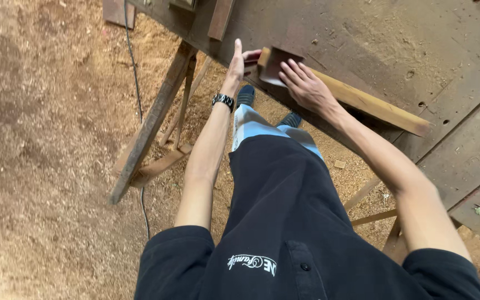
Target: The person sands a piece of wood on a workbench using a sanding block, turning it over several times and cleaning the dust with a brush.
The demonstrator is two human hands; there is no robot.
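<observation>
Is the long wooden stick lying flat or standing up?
Lying flat. The wooden stick rests lengthwise on the workbench, with the right hand on its end and the left hand beside it.

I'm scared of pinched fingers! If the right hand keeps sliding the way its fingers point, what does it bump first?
Probably the small dark block at the end of the wooden bar. The right hand already has its fingertips on or just over it. The left hand is right beyond.
</observation>
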